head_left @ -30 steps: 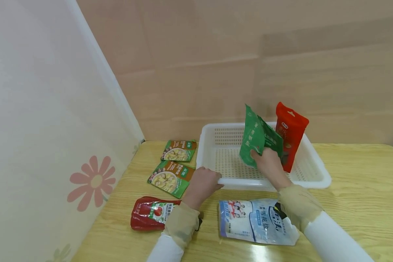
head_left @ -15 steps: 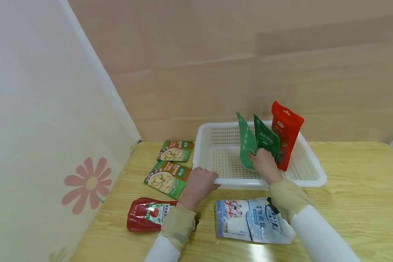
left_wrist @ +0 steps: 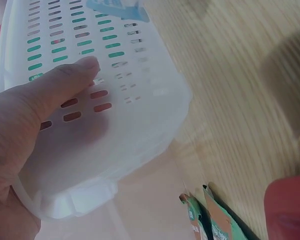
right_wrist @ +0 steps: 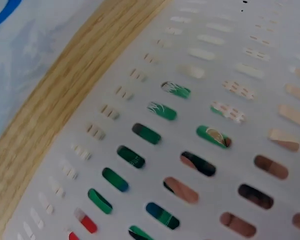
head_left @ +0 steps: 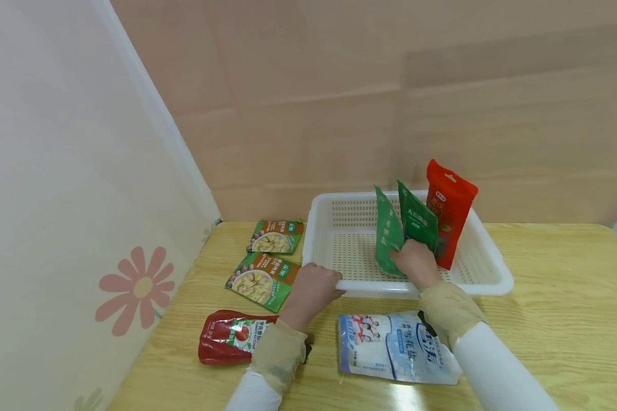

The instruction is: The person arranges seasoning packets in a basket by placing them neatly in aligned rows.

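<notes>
In the head view, my left hand [head_left: 313, 285] grips the front-left rim of a white plastic basket [head_left: 377, 288]. The left wrist view shows its thumb [left_wrist: 65, 80] pressed on the outside of the slotted wall. My right hand [head_left: 417, 264] reaches over the front rim into the basket and pinches a light green packet [head_left: 389, 234] standing upright; its fingertips are partly hidden. Just right of that stands a dark green packet [head_left: 418, 217], close against the hand. A tall red packet [head_left: 448, 211] leans at the right. Through the basket slots, the right wrist view shows bits of green packet [right_wrist: 146, 134].
Two soup packets [head_left: 275, 236] lie left of the basket. A red ketchup pouch [head_left: 226, 337] lies beside my left forearm. In front of the basket lies a blue-white salt bag [head_left: 398, 348]. A patterned wall covering [head_left: 144, 288] borders the wooden table [head_left: 560, 285] on the left.
My right hand has lowered the light green packet into the basket, and it stands apart from the dark green one at the top. My left hand keeps its grip on the rim.
</notes>
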A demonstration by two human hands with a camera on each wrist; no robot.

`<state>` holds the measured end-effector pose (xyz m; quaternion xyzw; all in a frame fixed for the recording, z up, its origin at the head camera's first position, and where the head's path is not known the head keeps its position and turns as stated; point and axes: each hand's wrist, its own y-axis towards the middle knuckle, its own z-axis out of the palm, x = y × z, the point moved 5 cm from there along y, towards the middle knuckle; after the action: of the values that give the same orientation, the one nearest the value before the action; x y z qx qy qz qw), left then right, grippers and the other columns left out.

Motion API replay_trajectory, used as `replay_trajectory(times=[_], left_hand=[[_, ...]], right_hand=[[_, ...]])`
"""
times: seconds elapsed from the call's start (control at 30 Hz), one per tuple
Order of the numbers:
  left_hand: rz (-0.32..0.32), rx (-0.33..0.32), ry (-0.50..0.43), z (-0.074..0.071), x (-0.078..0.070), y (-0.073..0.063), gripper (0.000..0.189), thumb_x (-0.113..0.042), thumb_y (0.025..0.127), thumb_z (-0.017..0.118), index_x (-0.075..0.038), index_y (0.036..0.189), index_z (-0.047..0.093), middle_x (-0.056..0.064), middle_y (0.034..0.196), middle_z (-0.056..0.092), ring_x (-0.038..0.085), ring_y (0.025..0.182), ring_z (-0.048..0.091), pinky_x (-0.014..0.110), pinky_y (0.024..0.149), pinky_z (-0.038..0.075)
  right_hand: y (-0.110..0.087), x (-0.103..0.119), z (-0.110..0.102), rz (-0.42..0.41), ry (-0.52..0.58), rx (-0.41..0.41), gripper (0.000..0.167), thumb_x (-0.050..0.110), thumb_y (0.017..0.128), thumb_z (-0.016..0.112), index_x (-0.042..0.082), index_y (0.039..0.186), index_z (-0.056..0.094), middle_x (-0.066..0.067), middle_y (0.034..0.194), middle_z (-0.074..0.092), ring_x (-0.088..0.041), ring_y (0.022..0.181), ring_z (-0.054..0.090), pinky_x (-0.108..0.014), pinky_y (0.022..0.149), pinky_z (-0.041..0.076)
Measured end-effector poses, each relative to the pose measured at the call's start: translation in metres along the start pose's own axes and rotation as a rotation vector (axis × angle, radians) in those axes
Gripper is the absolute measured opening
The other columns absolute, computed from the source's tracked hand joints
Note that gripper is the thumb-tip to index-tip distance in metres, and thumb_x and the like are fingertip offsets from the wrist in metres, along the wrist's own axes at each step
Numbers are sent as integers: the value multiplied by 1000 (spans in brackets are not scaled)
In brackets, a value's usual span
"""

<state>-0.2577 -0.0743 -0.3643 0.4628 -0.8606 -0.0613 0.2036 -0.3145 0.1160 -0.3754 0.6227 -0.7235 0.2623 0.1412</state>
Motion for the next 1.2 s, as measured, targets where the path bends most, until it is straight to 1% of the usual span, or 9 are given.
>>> replay_trajectory(times=[0.2, 0.3, 0.4, 0.47, 0.63, 0.73, 0.87, 1.03, 1.2], left_hand=[[-7, 17, -16, -1, 0, 0, 24, -48, 77, 74, -24, 78, 73, -12, 67, 70, 5, 56, 60, 22, 59, 45], [-6, 20, -20, -1, 0, 0, 24, -47, 77, 74, -23, 77, 73, -11, 66, 70, 6, 56, 61, 22, 58, 45], [-5, 17, -23, -2, 0, 0, 24, -47, 77, 74, -23, 76, 72, -11, 65, 70, 6, 55, 61, 22, 58, 44], [-7, 11, -23, -2, 0, 0, 23, -47, 77, 75, -23, 76, 72, -11, 65, 69, 6, 55, 61, 22, 58, 44], [-8, 1, -24, -2, 1, 0, 22, -46, 77, 75, -24, 76, 73, -11, 65, 70, 5, 55, 60, 23, 58, 46], [-8, -6, -22, -2, 0, 0, 22, -46, 77, 75, -24, 75, 72, -11, 65, 69, 5, 54, 60, 23, 58, 46], [-10, -10, -16, -2, 0, 0, 22, -45, 77, 75, -23, 75, 72, -11, 64, 69, 6, 54, 59, 23, 58, 46], [-10, 1, -26, -2, 1, 0, 22, -44, 78, 74, -23, 75, 72, -11, 64, 69, 6, 53, 58, 23, 57, 46], [-8, -17, -19, -2, 0, 0, 22, -45, 78, 75, -23, 74, 72, -11, 64, 69, 6, 53, 58, 23, 57, 46]], right_hand=[[-5, -1, -3, -36, -35, -41, 37, 22, 86, 60, -14, 94, 60, -20, 78, 64, -27, 66, 58, -37, 61, 51], [-6, -2, -2, -33, -28, -24, 33, 22, 86, 61, -11, 90, 59, -17, 70, 61, -26, 62, 57, -34, 57, 49], [-5, -2, 0, -22, -21, 6, 27, 20, 89, 59, -7, 85, 57, -9, 59, 52, -22, 57, 55, -27, 52, 43], [-5, -1, 1, -15, -21, 27, 25, 19, 91, 57, -5, 84, 55, -5, 56, 47, -20, 55, 54, -25, 50, 40], [-4, -1, 1, -11, -42, 49, 27, 18, 94, 54, -8, 87, 56, -7, 59, 48, -22, 59, 56, -26, 55, 43], [-3, 0, 1, -22, -67, 46, 30, 17, 95, 53, -11, 90, 58, -10, 65, 51, -24, 64, 56, -31, 62, 48], [-1, 1, 2, -22, -85, 48, 33, 17, 96, 51, -15, 93, 59, -13, 71, 54, -25, 67, 56, -36, 68, 51], [-2, 1, 2, -20, -76, 36, 33, 16, 96, 51, -16, 94, 60, -15, 73, 56, -26, 68, 56, -38, 70, 52], [-4, 1, 0, -11, -83, 6, 33, 17, 95, 54, -15, 93, 60, -17, 74, 58, -27, 68, 57, -40, 71, 53]])
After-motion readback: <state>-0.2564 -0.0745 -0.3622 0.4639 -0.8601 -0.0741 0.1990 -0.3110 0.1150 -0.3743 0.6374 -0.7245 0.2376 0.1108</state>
